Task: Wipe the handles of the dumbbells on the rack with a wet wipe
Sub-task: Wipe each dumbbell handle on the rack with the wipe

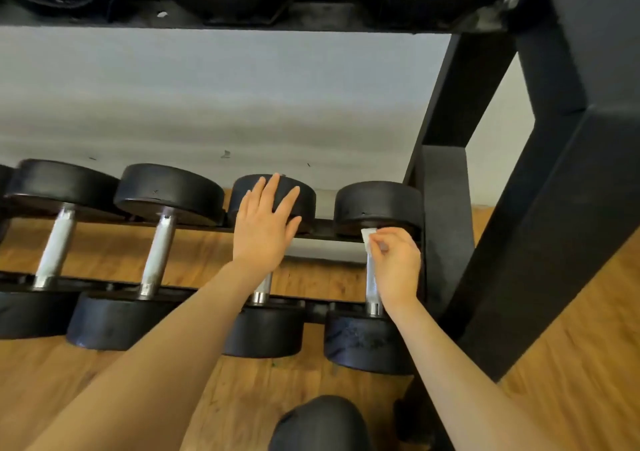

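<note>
Several black dumbbells with steel handles lie side by side on the low shelf of a black rack. My right hand pinches a white wet wipe against the top of the handle of the rightmost dumbbell, just below its far head. My left hand rests flat with straight fingers on the far head of the neighbouring dumbbell, covering most of that dumbbell's handle.
Two more dumbbells lie to the left. The rack's thick black upright stands close on the right. An upper shelf with dark gear hangs overhead. Wooden floor lies below, and my dark-clad knee shows at the bottom.
</note>
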